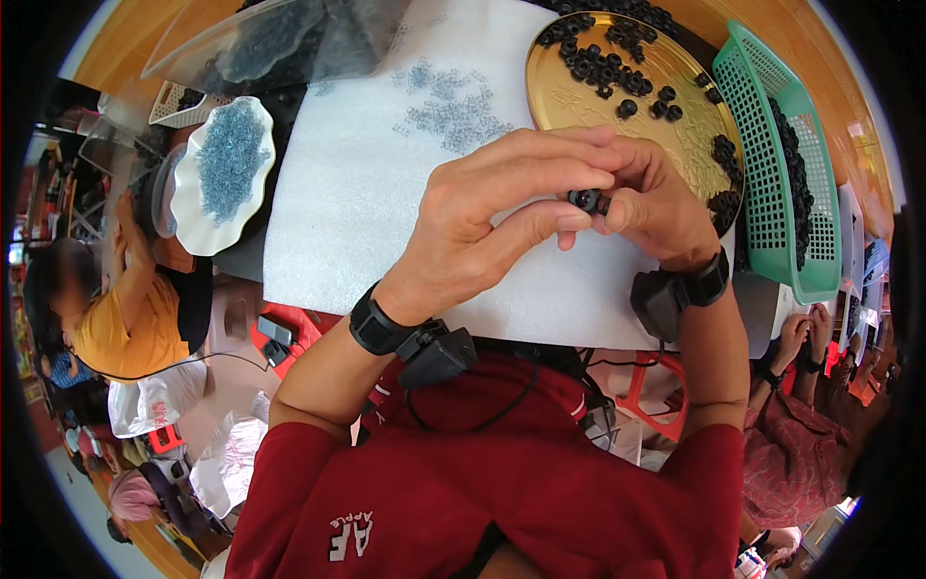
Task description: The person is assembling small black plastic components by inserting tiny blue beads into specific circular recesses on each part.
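Observation:
Over the white foam sheet [338,232], my two hands meet around a small black round part [585,200] with a hole in its end. The thumb and fingers of my left hand [473,212] pinch it from the left. From the other side, my right hand [661,198] grips the same part with thumb and bent forefinger. Its far end is hidden by the fingers. Beyond my hands, small clear pieces [453,106] lie scattered on the sheet. Similar black parts [603,69] rest on a round gold tray [569,108] just past my right hand.
A green basket [762,145] of black parts stands at the right. On the left is a white scalloped dish [185,198] of bluish clear pieces. A transparent bin [357,39] sits at the far left. People work on both sides, one in a yellow shirt [135,328].

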A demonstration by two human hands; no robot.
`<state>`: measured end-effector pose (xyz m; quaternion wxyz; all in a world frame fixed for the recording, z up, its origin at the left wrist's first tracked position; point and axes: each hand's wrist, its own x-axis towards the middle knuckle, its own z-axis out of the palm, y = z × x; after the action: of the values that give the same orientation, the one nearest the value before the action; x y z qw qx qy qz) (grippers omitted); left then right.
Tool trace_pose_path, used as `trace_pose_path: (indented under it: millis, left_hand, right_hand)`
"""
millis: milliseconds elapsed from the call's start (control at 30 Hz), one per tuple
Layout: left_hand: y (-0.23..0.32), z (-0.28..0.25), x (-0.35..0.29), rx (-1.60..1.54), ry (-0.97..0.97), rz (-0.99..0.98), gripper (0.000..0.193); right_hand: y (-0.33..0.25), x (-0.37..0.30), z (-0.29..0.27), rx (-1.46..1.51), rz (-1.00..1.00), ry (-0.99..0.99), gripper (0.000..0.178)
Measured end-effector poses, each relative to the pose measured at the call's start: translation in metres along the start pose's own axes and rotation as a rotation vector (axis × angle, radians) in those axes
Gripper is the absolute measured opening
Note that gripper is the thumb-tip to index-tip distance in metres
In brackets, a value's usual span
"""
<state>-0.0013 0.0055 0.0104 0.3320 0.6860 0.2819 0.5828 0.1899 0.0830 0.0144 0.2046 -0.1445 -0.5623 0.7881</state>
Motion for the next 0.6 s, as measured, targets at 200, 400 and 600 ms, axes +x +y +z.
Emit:
trace_pose_path:
  millis: [200, 400, 600]
  left_hand:
    - [-0.001, 0.002, 0.0, -0.006, 0.014, -0.005, 0.025]
    - [-0.005, 0.007, 0.001, 0.024, 0.165, -0.047, 0.038]
    - [-0.006, 0.003, -0.003, -0.069, 0.22, -0.161, 0.044]
  right_hand:
    - [0.0, -0.001, 0.005, -0.02, 0.021, 0.044, 0.037]
    - [-0.014, -0.001, 0.004, 0.104, -0.082, 0.12, 0.035]
    - [-0.075, -0.034, -0.065, 0.875, -0.706, 0.082, 0.039]
